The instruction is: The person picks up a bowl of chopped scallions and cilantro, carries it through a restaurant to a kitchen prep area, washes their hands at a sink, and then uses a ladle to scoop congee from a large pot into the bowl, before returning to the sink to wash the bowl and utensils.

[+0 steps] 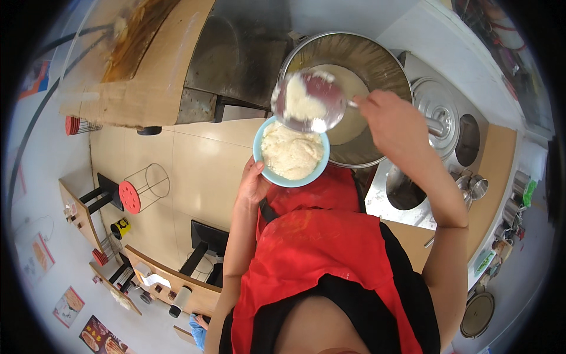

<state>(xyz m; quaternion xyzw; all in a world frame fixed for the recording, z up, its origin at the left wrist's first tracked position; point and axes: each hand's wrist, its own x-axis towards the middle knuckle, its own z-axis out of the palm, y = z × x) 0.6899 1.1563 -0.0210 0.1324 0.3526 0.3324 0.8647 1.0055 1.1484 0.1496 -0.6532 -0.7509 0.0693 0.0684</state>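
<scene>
My left hand [255, 182] grips the rim of a light-blue bowl [290, 182], which is filled with a pale, lumpy, porridge-like food [292, 151]. In my right hand [391, 121] is the handle of a round metal ladle [325, 95], tilted just above the bowl's far edge, with some pale food stuck on it. Behind the bowl stands a large metal pot [389, 57], and the ladle hangs partly over it. Pale, thick liquid [353, 88] lies inside the pot. The palm side of my right hand is hidden.
Right of the pot are a metal lid [435, 110] and a steel counter with round openings [406, 188]. Metal cups [478, 186] stand farther right. A cardboard sheet [163, 66] lies at the upper left. Beyond are a red stool [129, 197], tables, and part of another person [199, 329].
</scene>
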